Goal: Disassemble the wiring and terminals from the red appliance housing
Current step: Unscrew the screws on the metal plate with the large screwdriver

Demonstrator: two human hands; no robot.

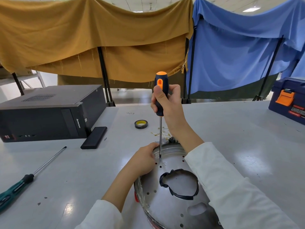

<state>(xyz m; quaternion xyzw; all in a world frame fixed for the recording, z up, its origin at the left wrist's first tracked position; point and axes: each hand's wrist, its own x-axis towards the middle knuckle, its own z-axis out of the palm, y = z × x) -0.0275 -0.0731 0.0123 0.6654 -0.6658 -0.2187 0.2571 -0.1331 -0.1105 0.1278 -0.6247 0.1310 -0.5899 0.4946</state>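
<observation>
Housing: round silver metal plate of the red appliance housing (pixel 173 192) lies on the grey surface (pixel 74 171), steadied at its rim by left hand (pixel 145 160), fingers curled on it.
Tool: right hand (pixel 168 101) fingers wrapped round orange-black screwdriver (pixel 160 95), tip on a plate screw.
Progress: judged early; small loose terminals (pixel 162 132) lie beyond.

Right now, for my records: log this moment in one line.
right hand: grips screwdriver | tip: on housing | left hand: holds rim

My right hand (pixel 166 100) grips an orange-and-black screwdriver (pixel 160 95) upright, tip on the housing's metal plate (pixel 175 210); my left hand (pixel 143 161) holds its rim.
</observation>
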